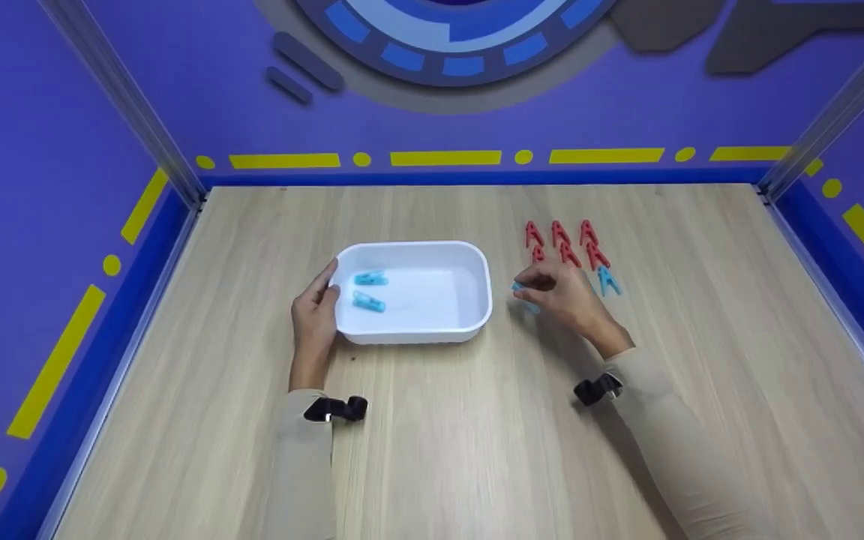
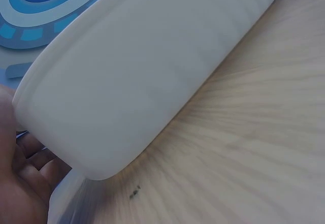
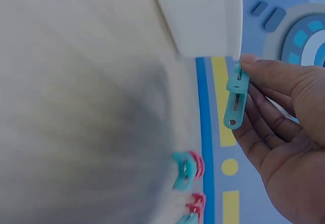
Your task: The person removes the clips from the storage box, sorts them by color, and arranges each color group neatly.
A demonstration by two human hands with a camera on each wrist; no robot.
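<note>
A white plastic tray sits on the table, and my left hand grips its left end, thumb at the rim. The left wrist view shows that hand's fingers outside the end wall. Inside the tray, toward the left, lie two light-blue clothespins. To the right of the tray, my right hand pinches another light-blue clothespin between thumb and fingers, off the table in the right wrist view. Beyond the right hand lies a light-blue clothespin; a second one beside it is mostly hidden in the head view.
Several red clothespins form two rows behind the right hand, one partly covered by it. A purple wall panel closes off the table's back edge, with more panels left and right. The wooden table extends toward me.
</note>
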